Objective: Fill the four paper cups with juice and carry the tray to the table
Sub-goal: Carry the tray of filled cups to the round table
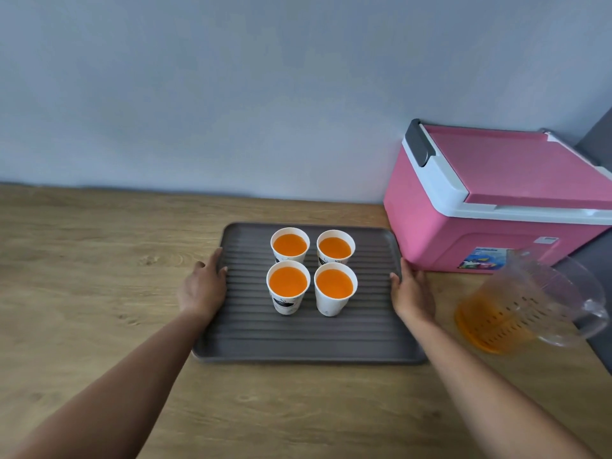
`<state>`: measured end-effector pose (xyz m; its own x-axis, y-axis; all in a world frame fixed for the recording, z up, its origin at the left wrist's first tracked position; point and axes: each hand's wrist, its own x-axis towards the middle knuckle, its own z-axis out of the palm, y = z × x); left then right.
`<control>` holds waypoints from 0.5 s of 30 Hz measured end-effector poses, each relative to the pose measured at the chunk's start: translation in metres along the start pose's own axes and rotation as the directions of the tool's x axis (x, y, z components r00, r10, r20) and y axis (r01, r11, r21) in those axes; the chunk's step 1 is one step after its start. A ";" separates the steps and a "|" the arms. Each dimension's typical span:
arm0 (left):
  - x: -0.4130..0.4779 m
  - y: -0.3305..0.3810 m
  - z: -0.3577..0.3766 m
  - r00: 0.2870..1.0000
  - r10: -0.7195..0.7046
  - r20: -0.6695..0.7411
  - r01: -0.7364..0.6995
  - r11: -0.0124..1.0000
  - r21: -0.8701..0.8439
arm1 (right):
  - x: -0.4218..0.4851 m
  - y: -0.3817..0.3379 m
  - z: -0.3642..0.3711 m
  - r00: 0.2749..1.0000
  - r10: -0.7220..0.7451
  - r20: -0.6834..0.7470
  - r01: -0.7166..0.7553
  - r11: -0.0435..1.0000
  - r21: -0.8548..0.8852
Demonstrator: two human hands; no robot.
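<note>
A brown ribbed tray (308,339) lies flat on the wooden counter. Several white paper cups stand on it in a square, all holding orange juice: back left cup (290,245), back right cup (335,248), front left cup (287,286), front right cup (335,288). My left hand (202,288) rests on the tray's left rim, thumb over the edge. On the right rim is my right hand (412,293), fingers along the edge. Whether the fingers curl under the tray is hidden.
A clear plastic jug (526,303) with a little orange juice stands right of the tray, near the counter's right edge. A pink cooler box (496,200) with a white lid rim sits at the back right against the grey wall. Wooden counter (99,260) stretches left.
</note>
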<state>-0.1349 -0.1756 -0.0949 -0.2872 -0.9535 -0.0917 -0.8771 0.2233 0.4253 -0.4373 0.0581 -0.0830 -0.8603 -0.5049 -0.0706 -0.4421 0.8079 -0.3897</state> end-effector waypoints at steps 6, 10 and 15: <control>0.002 -0.006 0.002 0.999 0.039 0.017 -0.040 0.996 0.075 | 0.002 0.004 0.001 0.999 0.019 0.039 -0.017 0.998 -0.054; -0.011 -0.014 0.001 0.998 0.057 0.023 -0.059 0.995 0.082 | -0.004 0.012 0.001 0.998 0.049 0.033 -0.050 0.998 0.041; -0.031 -0.028 -0.003 0.997 0.068 0.032 -0.069 0.997 0.046 | -0.027 0.021 0.003 0.993 0.115 0.014 -0.116 0.983 0.140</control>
<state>-0.1001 -0.1526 -0.1018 -0.3583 -0.9291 -0.0918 -0.8720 0.2979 0.3884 -0.4229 0.0878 -0.0919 -0.9018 -0.4127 -0.1281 -0.2995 0.8106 -0.5033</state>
